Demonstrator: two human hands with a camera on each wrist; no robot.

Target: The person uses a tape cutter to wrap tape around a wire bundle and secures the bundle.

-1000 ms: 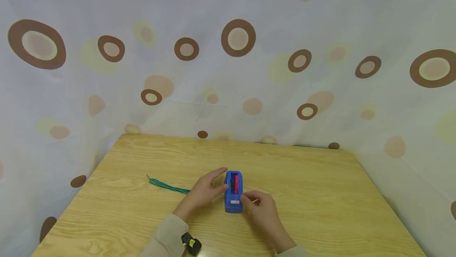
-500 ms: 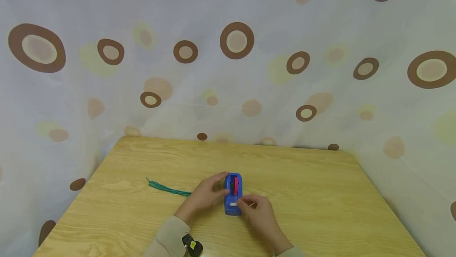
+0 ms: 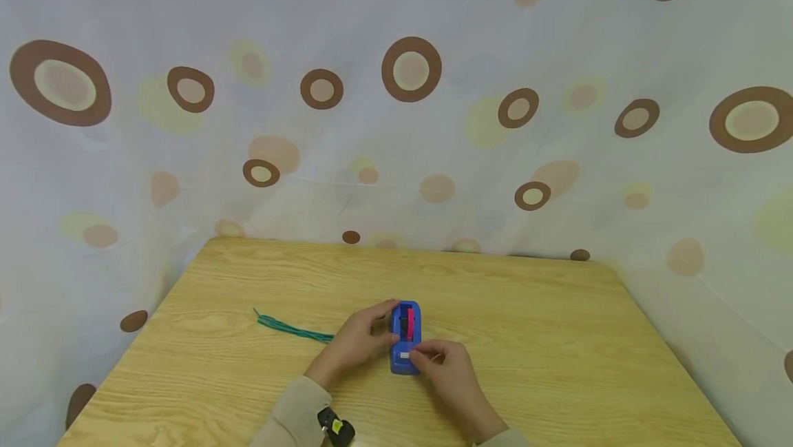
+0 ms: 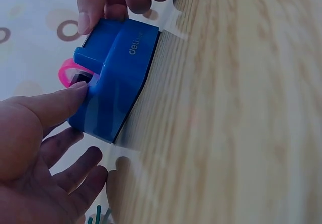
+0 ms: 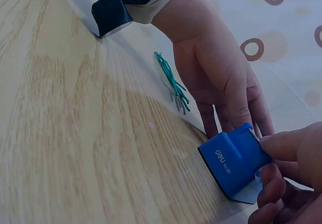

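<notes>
Tape dispenser [image 3: 404,346] on worktop [image 3: 557,357], between my right grip [image 3: 451,370] and left grip [image 3: 359,339]. Right one narrow, fingertips at the cutter [image 5: 255,134]; I can't tell what it pinches. Left holds the dispenser's side. Green cords [image 3: 294,329] left of left grip, patterned curtain [image 3: 372,34] beyond both.

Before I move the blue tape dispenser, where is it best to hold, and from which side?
Probably by the long side walls of the blue tape dispenser, at its far half, coming from the left. Its body is long and narrow, the left hand touches it on that side, and the toothed cutter is at the near end, by the right hand.
</notes>
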